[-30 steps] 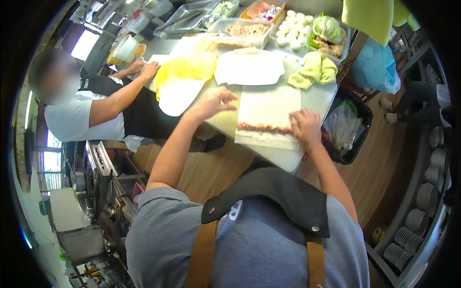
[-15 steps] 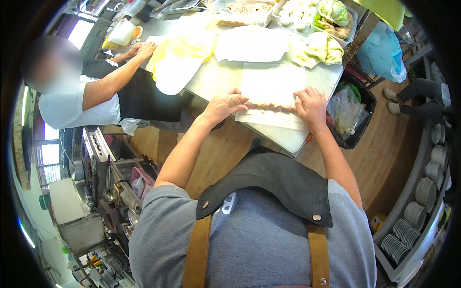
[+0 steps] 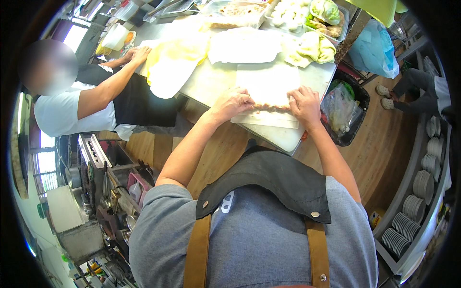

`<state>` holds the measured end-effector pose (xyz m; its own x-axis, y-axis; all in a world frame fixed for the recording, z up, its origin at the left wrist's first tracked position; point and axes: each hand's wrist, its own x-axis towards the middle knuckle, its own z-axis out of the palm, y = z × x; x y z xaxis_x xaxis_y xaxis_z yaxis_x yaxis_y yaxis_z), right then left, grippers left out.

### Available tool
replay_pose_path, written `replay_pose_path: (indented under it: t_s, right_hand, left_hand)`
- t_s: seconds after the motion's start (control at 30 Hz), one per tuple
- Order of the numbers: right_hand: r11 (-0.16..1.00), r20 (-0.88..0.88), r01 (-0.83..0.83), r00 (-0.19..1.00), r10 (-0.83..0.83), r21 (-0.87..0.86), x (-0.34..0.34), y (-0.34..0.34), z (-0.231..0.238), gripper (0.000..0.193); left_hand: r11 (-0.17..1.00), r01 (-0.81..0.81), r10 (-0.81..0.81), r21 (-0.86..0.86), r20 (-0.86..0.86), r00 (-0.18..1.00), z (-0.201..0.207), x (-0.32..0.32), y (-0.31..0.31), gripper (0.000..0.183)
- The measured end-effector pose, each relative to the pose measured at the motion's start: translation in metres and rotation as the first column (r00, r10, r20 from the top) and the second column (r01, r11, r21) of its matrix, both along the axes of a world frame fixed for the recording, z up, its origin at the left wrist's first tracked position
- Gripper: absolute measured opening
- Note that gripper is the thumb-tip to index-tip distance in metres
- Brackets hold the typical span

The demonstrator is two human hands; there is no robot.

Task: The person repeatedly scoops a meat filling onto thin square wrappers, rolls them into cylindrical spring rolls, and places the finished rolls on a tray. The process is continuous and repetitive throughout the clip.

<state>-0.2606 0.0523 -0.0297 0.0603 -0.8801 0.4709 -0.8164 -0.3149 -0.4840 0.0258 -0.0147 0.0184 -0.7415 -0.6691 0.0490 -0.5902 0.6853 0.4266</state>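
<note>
A narrow strip of reddish-brown minced filling (image 3: 272,108) lies crosswise on a pale thin wrapper sheet (image 3: 267,120) near the table's front edge. At its left end is my left hand (image 3: 232,104), fingers drawn together and pressed on the filling. My right hand (image 3: 306,104) has its fingers curled down onto the strip's right end, hiding that tip. Beyond the strip, the sheet is so bright that its far edge is hard to make out. Farther back lies a stack of white sheets (image 3: 246,45).
A yellow-and-white cloth (image 3: 174,60) lies left, near a co-worker's hands (image 3: 136,55). A green cloth or leafy heap (image 3: 314,49) sits right. Behind are a tub of filling (image 3: 236,13) and a vegetable tub (image 3: 328,21). A black waste bin (image 3: 343,105) stands beside the table's right edge.
My left hand has shifted slightly right along the strip, its fingers now closer together. My right hand stays at the right end. The whole view has shifted slightly.
</note>
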Motion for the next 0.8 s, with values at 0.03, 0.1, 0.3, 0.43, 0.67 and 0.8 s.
replay_pose_path:
  t_s: [0.03, 0.1, 0.3, 0.43, 0.67, 0.8]
  right_hand:
    - [1.0, -0.008, 0.0, 1.0, 0.0, 0.006, -0.001, 0.0, 0.0, 0.012]
    - [1.0, -0.018, 0.001, 1.0, -0.001, 0.019, -0.001, 0.001, -0.001, 0.012]
    - [1.0, -0.033, 0.005, 0.999, -0.006, -0.02, 0.0, -0.001, -0.001, 0.015]
    - [1.0, -0.026, 0.017, 1.0, -0.016, 0.021, -0.001, 0.0, -0.001, 0.015]
    - [0.997, 0.029, 0.009, 1.0, -0.011, 0.078, -0.006, -0.003, -0.004, 0.019]
    - [0.885, 0.712, -0.243, 0.69, -0.13, 0.397, -0.032, -0.012, 0.013, 0.023]
  left_hand:
    - [1.0, 0.013, -0.013, 0.003, -0.005, 1.0, 0.003, -0.003, -0.001, 0.021]
    - [1.0, -0.031, 0.031, -0.002, -0.034, 0.999, 0.013, -0.012, 0.007, 0.02]
    - [0.999, -0.008, 0.007, 0.047, 0.025, 1.0, 0.005, -0.023, 0.004, 0.021]
    - [0.997, -0.071, 0.076, 0.041, -0.139, 0.987, 0.022, -0.039, 0.016, 0.019]
    - [1.0, 0.016, -0.014, 0.018, -0.106, 0.994, -0.01, -0.039, 0.004, 0.018]
    - [0.999, 0.01, -0.002, 0.044, -0.164, 0.986, -0.01, -0.049, 0.01, 0.019]
